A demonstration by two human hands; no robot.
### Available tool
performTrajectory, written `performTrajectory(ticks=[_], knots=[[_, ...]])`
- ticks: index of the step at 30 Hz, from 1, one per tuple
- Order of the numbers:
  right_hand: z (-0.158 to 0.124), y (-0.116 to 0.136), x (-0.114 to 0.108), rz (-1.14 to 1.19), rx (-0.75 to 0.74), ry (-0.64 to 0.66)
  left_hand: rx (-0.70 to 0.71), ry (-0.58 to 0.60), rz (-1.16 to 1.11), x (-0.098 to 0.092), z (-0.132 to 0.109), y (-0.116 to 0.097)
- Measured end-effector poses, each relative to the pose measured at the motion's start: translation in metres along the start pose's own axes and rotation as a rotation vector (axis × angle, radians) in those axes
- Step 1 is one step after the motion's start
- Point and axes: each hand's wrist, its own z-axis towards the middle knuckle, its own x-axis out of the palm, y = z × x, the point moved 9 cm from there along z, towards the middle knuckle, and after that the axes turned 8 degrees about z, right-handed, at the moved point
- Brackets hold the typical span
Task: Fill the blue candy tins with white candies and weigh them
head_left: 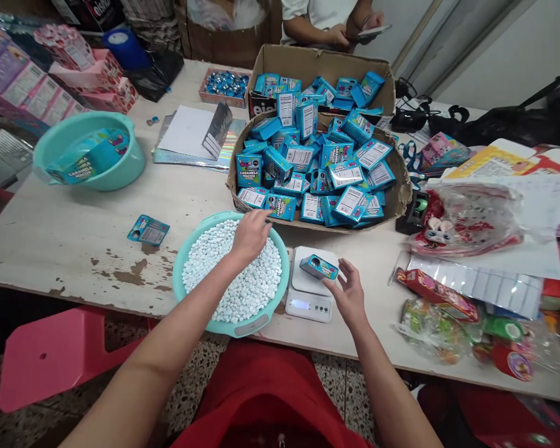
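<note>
My left hand (251, 235) reaches over a teal bowl (183, 261) of small white candies (242, 292), fingers curled together at the bowl's far rim; what they pinch is hidden. My right hand (350, 289) has its fingers spread beside a small blue candy box (318, 267) that lies on a white digital scale (308, 298), the fingertips touching the box's right end. Behind them a cardboard tray (399, 199) is heaped with several identical blue boxes (317, 168).
A second cardboard box (308, 62) of blue boxes stands behind. A teal basin (51, 149) with flattened packs sits far left, and one flat blue pack (148, 230) lies loose. Toy bags and papers (471, 224) crowd the right. Another person's hands (350, 31) hold a phone opposite. Pink stool (51, 358) at lower left.
</note>
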Motion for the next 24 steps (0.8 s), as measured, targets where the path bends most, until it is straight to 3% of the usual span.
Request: performTrajectory(ticks=[3, 5, 8, 10, 13, 17, 19, 21, 22, 24], knots=[[-0.005, 0.013, -0.014, -0.044, -0.020, -0.100, 0.208, 0.275, 0.118, 0.044, 0.061, -0.031], [-0.009, 0.021, -0.018, -0.077, -0.043, -0.122, 0.366, 0.427, 0.207, 0.074, 0.084, -0.047], [-0.015, 0.026, -0.023, -0.100, -0.072, -0.109, 0.503, 0.505, 0.307, 0.102, 0.096, -0.056], [-0.019, 0.027, -0.031, -0.106, -0.071, -0.123, 0.524, 0.471, 0.281, 0.103, 0.097, -0.057], [-0.023, 0.033, -0.045, -0.088, -0.052, -0.183, 0.495, 0.355, 0.115, 0.075, 0.093, -0.055], [-0.028, 0.056, -0.045, 0.023, -0.050, -0.225, 0.326, 0.075, -0.219, -0.011, 0.070, -0.048], [-0.030, 0.061, -0.020, 0.171, 0.065, -0.089, 0.177, -0.056, -0.396, -0.051, 0.037, -0.042], [-0.038, 0.059, 0.021, 0.364, 0.264, 0.150, 0.088, -0.113, -0.461, -0.072, -0.009, -0.045], [-0.045, 0.059, 0.041, 0.445, 0.356, 0.256, 0.133, -0.080, -0.459, -0.074, -0.034, -0.055], [-0.058, 0.057, 0.068, 0.515, 0.475, 0.380, 0.360, 0.025, -0.440, -0.068, -0.084, -0.086]])
